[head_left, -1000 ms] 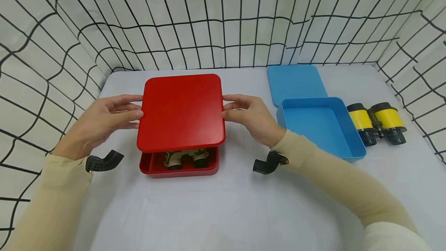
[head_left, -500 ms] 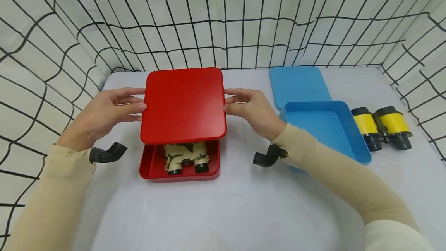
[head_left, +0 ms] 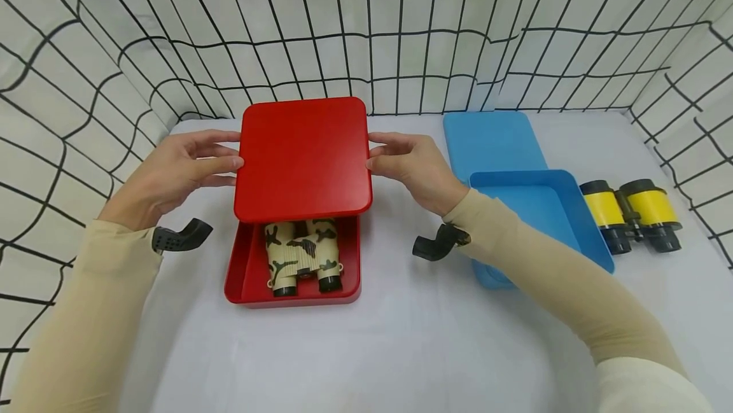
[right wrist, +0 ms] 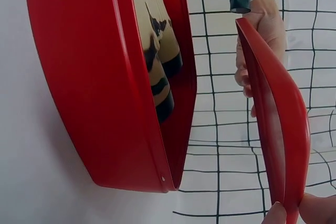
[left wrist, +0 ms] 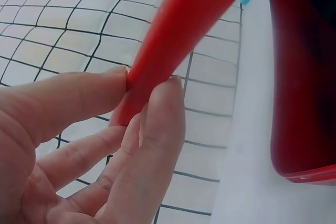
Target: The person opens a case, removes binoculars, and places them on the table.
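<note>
A red lid [head_left: 303, 158] is held up between both hands, clear of the red box [head_left: 294, 300] beneath it. My left hand [head_left: 180, 171] pinches the lid's left edge, thumb on one side and fingers on the other, as the left wrist view shows. At the right edge my right hand [head_left: 415, 168] pinches it in the same way. Camouflage binoculars [head_left: 303, 257] lie in the red box, their far end hidden under the lid in the head view. The right wrist view shows a gap between the lid [right wrist: 286, 124] and the box [right wrist: 100, 77].
To the right stands an open blue box [head_left: 527, 200], partly behind the right sleeve. Its blue lid [head_left: 495, 146] lies behind it. Yellow and black binoculars [head_left: 630, 212] rest right of the blue box. Black wire grid [head_left: 426, 37] walls the back and sides of the white table [head_left: 366, 349].
Both hands have raised the red lid and moved it away toward the back. More of the red box and of the camouflage binoculars now shows.
</note>
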Available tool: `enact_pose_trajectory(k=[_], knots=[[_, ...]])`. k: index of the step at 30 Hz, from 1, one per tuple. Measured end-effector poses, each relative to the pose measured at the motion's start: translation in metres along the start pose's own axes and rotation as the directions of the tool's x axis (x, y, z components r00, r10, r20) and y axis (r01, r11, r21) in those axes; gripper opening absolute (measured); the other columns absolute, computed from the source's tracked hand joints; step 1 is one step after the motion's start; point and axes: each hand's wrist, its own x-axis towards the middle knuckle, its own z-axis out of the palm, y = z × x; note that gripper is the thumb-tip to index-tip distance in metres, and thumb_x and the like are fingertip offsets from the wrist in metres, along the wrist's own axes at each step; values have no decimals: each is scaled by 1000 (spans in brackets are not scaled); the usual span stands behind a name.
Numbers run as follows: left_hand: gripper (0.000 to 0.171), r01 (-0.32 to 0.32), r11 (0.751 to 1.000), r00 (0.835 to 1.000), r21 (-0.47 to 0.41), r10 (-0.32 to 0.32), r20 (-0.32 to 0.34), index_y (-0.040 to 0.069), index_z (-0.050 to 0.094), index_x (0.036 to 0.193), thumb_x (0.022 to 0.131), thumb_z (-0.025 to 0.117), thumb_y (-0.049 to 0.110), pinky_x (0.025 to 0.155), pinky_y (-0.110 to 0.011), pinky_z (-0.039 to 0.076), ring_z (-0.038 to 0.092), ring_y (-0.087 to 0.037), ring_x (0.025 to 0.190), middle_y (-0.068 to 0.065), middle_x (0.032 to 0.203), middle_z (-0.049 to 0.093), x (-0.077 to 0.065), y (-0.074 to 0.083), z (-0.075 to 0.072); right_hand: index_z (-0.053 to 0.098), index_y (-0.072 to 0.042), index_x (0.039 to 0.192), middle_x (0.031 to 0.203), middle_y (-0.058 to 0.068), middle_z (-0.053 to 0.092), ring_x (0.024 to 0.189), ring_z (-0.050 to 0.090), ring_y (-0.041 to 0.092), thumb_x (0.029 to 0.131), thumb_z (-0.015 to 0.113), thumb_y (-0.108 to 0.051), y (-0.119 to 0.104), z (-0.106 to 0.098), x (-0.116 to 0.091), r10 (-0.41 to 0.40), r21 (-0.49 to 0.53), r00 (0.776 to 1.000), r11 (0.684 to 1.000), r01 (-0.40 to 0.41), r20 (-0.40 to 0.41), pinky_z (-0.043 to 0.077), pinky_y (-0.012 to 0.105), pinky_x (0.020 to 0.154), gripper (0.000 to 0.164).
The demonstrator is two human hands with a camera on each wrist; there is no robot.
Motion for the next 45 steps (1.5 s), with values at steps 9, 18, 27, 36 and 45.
enact_pose_trajectory(k=[9, 18, 27, 36, 45], knots=[[73, 0, 1000, 1000, -23, 1, 16, 16, 42, 157, 97, 70, 44, 87, -20, 61, 71, -4, 105, 9, 126, 64, 12, -4, -2, 58, -15, 147, 130, 12, 68, 113, 72, 27, 94, 70, -13, 1, -1, 13, 26, 49, 1000, 998, -25, -10, 58, 40, 105, 54], [73, 7, 1000, 1000, -25, -7, 25, 16, 41, 158, 97, 69, 44, 88, -21, 61, 72, -3, 103, 13, 121, 68, 24, -4, -2, 58, -16, 147, 129, 10, 68, 114, 72, 26, 95, 70, -14, 3, -4, 27, 38, 42, 999, 998, -37, -18, 58, 37, 104, 53], [69, -2, 999, 1000, -49, 3, 15, 12, 42, 157, 99, 67, 41, 86, -20, 61, 72, -5, 102, 14, 119, 69, 35, 1, -7, 58, -15, 147, 128, 11, 69, 115, 72, 26, 96, 69, -12, 2, -7, 40, 46, 66, 998, 997, -43, -31, 57, 38, 105, 53], [68, 27, 999, 1000, -48, -27, -4, 14, 43, 157, 99, 66, 43, 88, -20, 61, 71, -5, 104, 4, 132, 63, 45, 2, -8, 56, -13, 148, 131, 13, 67, 117, 71, 27, 97, 67, -9, 0, -8, 50, 48, 98, 998, 994, -45, -30, 55, 41, 109, 53], [65, 34, 999, 999, -20, -34, -23, 16, 42, 158, 102, 61, 44, 100, -29, 58, 67, -9, 113, -9, 150, 53, 55, 1, -4, 54, -14, 150, 133, 12, 67, 118, 71, 27, 96, 68, -10, 1, -9, 63, 89, 100, 995, 991, -84, -45, 52, 44, 113, 56]])
